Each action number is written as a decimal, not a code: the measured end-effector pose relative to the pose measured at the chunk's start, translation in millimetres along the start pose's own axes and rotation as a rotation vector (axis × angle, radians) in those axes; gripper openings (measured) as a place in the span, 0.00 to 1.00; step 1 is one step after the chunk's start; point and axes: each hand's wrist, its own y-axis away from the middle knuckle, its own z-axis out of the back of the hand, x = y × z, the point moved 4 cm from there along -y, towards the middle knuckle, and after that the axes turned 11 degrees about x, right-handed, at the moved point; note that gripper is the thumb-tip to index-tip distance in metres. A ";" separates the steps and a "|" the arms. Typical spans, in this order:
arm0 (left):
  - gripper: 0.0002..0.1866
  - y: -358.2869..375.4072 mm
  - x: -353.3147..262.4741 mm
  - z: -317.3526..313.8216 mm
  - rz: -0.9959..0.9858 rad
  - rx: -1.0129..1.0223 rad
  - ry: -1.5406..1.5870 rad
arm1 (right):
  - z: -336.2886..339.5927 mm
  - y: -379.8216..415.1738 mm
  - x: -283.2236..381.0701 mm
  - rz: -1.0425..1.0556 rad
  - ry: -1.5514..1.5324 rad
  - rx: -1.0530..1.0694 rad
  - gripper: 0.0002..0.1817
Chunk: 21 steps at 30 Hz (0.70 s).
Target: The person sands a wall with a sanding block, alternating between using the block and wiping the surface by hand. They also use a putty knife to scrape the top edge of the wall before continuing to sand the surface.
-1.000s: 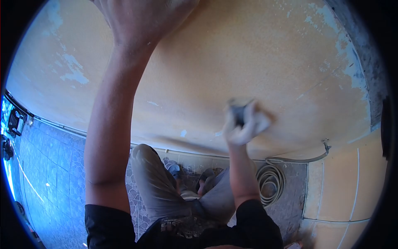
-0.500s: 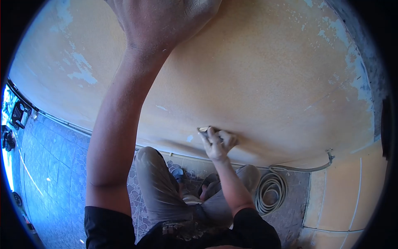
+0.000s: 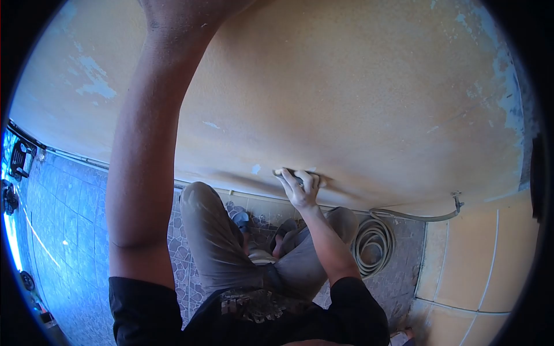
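A large tan wall (image 3: pixel 323 98) with pale, flaking patches fills the upper part of the head view. My right hand (image 3: pixel 302 189) presses low on this wall, its fingers closed over a small sanding pad (image 3: pixel 277 172). Only a pale edge of the pad shows; the rest lies under the fingers. High at the top edge is my left hand (image 3: pixel 187 10), against or close to the wall. The frame cuts off its fingers, so I cannot see whether they hold anything.
A coiled hose (image 3: pixel 374 248) lies on the tiled floor to the right, running to a tap (image 3: pixel 457 198) on the wall. My bent knees (image 3: pixel 199 193) are near the wall's foot. Tan wall tiles (image 3: pixel 470 248) stand at the right; a dark chair (image 3: pixel 22 158) is far left.
My left hand has shifted left and up, further out of the frame. My right hand stays low on the wall, still gripping the pad, a little higher in view. The whole view has shifted slightly.
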 end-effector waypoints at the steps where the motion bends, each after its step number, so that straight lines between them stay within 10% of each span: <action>1: 0.17 0.4 0.2 0.1 -0.023 -0.026 -0.008 | 0.4 4.8 -3.1 -0.024 -0.033 -0.040 0.23; 3: 0.17 0.9 1.3 -0.8 -0.046 -0.038 -0.030 | -15.9 36.1 -44.3 -0.049 -0.053 0.100 0.28; 6: 0.18 2.2 4.3 -4.0 -0.066 -0.055 -0.029 | 122.5 -141.0 -47.7 -0.216 0.313 -0.621 0.23; 10: 0.18 3.6 4.6 -4.5 -0.115 -0.109 -0.057 | 179.8 -192.9 -74.0 -0.432 -0.005 -0.721 0.32; 14: 0.17 5.0 -5.8 1.6 0.009 -0.038 -0.097 | 54.7 -55.6 -38.7 -0.194 0.316 -0.520 0.31; 15: 0.19 4.2 -7.0 2.2 0.096 0.021 -0.133 | -14.8 6.3 -41.1 -0.217 -0.042 -0.324 0.30; 21: 0.26 58.0 -12.3 -9.9 0.018 -0.018 -0.215 | 3.3 38.0 13.0 -0.498 -0.047 -0.071 0.32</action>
